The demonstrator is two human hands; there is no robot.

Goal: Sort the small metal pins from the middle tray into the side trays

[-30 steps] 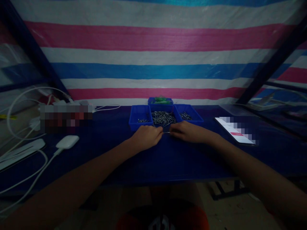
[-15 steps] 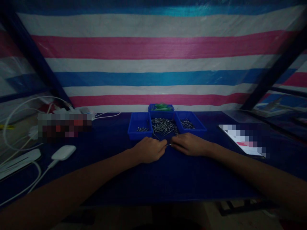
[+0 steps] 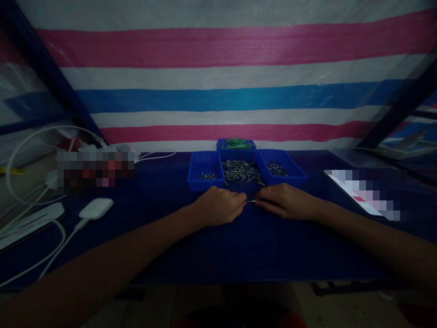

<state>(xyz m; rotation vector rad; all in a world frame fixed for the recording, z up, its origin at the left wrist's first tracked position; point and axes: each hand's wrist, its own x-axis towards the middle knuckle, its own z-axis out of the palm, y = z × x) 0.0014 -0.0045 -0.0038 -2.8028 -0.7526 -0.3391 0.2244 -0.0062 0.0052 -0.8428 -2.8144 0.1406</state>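
A thin, shiny metal pin-like piece (image 3: 251, 201) spans the small gap between my two hands, just above the blue tabletop (image 3: 259, 246). My left hand (image 3: 221, 206) is closed with thumb and fingers pinching its left end. At the other end, the fingertips of my right hand (image 3: 288, 200) are pinched on it. Just beyond the hands lies a heap of similar metal pieces (image 3: 242, 173). A blue bin (image 3: 205, 184) left of the heap holds a few small pieces; the blue bin (image 3: 295, 168) to the right holds more. The ends inside my fingers are hidden.
Behind the heap stands a third blue bin (image 3: 235, 155) with green contents. A lit phone-like screen (image 3: 358, 198) lies at right. On the left are a white charger (image 3: 96, 208), white cables (image 3: 56, 264) and a pixelated cluster. A striped sheet (image 3: 218, 77) hangs behind.
The camera view has tilted down and shifted slightly, so the scene sits higher and farther right. My hands keep their pinch on the metal piece, with slightly more of it showing between them.
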